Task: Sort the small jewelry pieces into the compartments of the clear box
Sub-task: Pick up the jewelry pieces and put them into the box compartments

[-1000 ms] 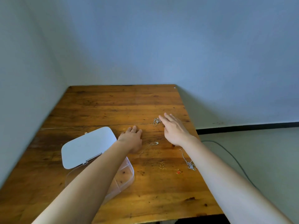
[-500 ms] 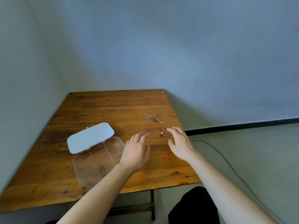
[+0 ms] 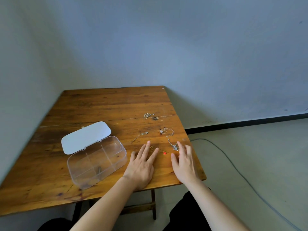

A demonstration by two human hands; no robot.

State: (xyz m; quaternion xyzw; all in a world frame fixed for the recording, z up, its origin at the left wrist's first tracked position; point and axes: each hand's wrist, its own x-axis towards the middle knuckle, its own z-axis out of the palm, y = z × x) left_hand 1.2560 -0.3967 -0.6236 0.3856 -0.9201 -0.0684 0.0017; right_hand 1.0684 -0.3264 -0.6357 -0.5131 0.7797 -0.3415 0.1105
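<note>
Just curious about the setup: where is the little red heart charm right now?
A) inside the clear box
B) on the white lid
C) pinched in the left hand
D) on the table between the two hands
D: the red heart charm lies on the bare table, between the left hand and the right hand, outside the clear box.

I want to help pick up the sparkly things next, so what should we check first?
1. Clear box lid open: ok.
2. Compartments free: mostly; something small and dark lies in one, cannot tell what.
3. Left hand empty, flat on the wooden table: ok.
4. Right hand empty: ok, fingers by the silver chain.
5. Red heart charm in reach between the hands: ok.
6. Pieces untangled: cannot tell, the far cluster is too small.
</note>
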